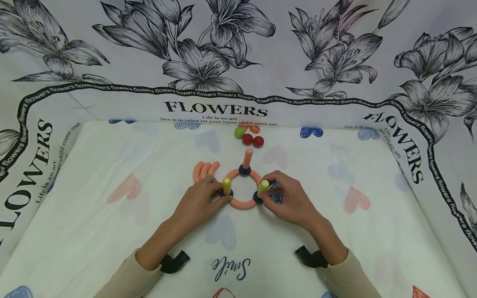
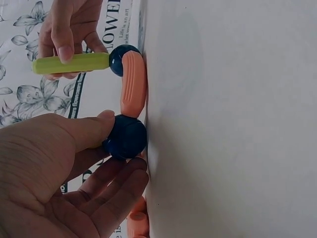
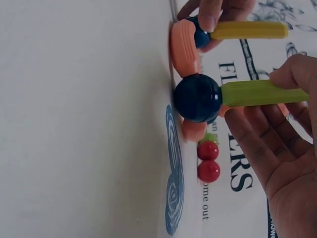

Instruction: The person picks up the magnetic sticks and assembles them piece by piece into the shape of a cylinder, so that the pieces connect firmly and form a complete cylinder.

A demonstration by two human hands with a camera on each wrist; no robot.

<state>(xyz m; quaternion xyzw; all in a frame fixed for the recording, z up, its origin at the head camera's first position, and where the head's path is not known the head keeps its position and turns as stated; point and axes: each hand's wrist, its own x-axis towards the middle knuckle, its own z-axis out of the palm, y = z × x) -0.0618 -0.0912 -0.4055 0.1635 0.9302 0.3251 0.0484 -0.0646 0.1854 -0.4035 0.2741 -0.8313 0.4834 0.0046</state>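
Observation:
On the cloth lies a ring of orange curved pieces point(image 1: 243, 205) joined by dark blue balls. My left hand point(image 1: 199, 198) pinches the ring's left blue ball point(image 2: 126, 138) between thumb and fingers. A yellow rod point(image 3: 252, 29) stands upright on that ball. Across the ring, my right hand point(image 1: 288, 198) holds a green rod point(image 3: 262, 93) between thumb and fingers; its lower end meets the right blue ball point(image 3: 198, 97). At the far side, a third blue ball point(image 1: 244, 170) carries an upright orange rod point(image 1: 248, 158).
Three loose orange curved pieces point(image 1: 204, 170) lie beside my left hand. Beyond the ring sit a green ball point(image 1: 239, 132) and two red balls, one red ball point(image 1: 258, 141) furthest right. A flower-printed cloth point(image 1: 216, 105) rises behind and along the sides.

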